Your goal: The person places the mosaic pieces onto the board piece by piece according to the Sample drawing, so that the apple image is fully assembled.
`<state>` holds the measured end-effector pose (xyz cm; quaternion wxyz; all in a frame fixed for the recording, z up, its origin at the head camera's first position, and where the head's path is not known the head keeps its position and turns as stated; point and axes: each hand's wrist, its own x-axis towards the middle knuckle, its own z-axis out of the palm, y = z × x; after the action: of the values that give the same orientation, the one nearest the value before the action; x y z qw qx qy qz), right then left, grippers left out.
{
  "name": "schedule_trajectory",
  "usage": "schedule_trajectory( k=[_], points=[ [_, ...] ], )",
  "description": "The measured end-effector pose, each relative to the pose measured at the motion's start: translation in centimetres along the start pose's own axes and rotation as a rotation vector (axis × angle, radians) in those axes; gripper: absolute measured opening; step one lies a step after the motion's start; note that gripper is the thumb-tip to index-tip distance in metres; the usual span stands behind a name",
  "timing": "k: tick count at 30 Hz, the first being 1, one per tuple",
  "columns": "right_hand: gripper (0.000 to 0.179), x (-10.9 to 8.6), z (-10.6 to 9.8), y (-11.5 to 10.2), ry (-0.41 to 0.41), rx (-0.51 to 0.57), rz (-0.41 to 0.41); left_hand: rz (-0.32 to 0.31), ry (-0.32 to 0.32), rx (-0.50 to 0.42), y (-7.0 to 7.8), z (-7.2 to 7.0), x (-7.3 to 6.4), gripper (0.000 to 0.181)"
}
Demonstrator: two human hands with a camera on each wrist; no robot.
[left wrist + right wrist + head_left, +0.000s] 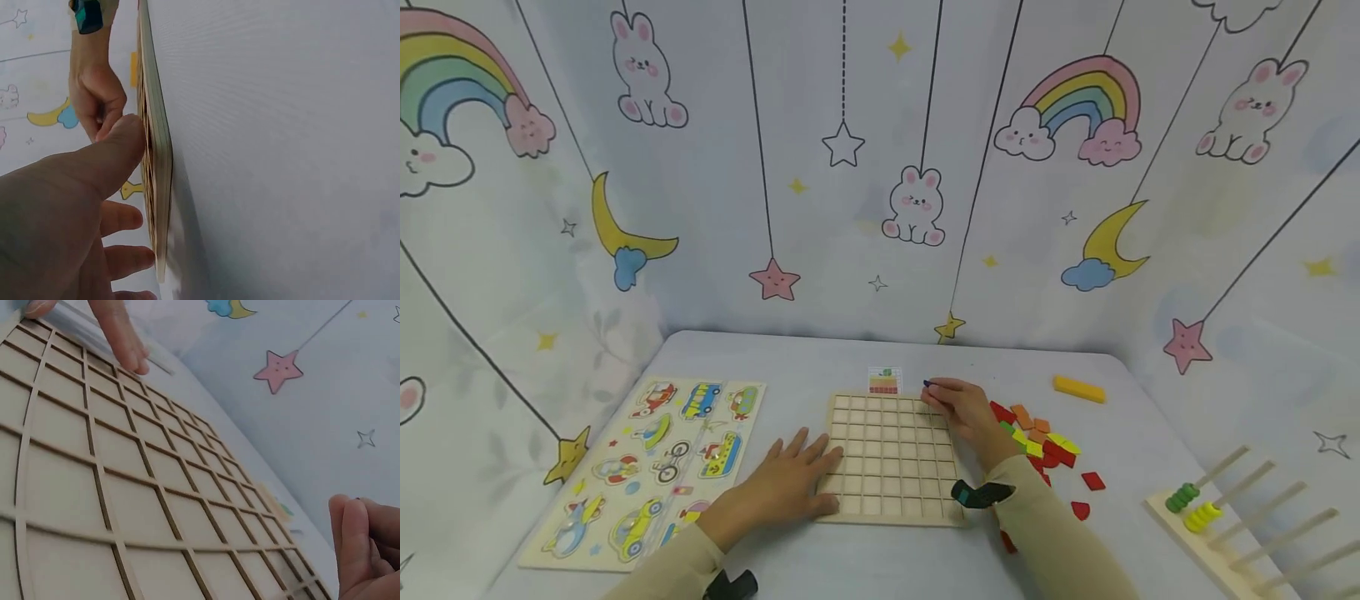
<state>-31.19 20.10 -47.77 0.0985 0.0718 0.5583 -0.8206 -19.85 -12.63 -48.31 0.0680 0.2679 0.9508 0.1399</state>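
Observation:
A pale wooden grid board [891, 460], divided into small square cells, lies on the table in the head view. My left hand [778, 487] rests at its left edge with fingers spread; in the left wrist view the thumb [122, 147] lies along the rim. Over the board's far right corner, my right hand [968, 417] pinches a small dark blue piece [927, 383] between thumb and fingertips. Most of that piece is hidden by the fingers, and its shape cannot be told. The right wrist view shows bare cells across the board [128, 469].
Loose red, orange, yellow and green pieces [1060, 452] lie right of the board. A small picture card [885, 381] sits behind it, a yellow bar [1079, 389] at back right. A vehicle puzzle board [647, 467] lies left; a pegged bead stand [1210, 533] stands front right.

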Motion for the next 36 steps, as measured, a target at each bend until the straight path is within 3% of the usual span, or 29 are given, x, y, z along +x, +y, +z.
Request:
schedule_trajectory(
  k=[5,9,14,17,36],
  points=[
    [0.033,0.6,3.4,2.3,-0.008,-0.172,0.005,0.000,-0.035,0.048,0.1,0.0,0.1,0.093],
    [0.024,0.5,5.7,3.8,-0.075,-0.410,-0.006,-0.012,-0.058,0.069,0.1,0.0,-0.1,0.094],
    [0.017,0.0,7.4,4.7,-0.099,-0.735,-0.121,-0.013,-0.062,0.063,0.3,-0.3,-0.3,0.092],
    [0.014,-0.3,7.8,4.7,-0.088,-0.854,-0.176,-0.005,-0.064,0.057,0.4,-0.3,-0.2,0.092],
    [0.013,-0.3,7.9,4.5,-0.093,-0.982,-0.194,0.012,-0.070,0.062,0.2,-0.4,-0.2,0.092]
  ],
)
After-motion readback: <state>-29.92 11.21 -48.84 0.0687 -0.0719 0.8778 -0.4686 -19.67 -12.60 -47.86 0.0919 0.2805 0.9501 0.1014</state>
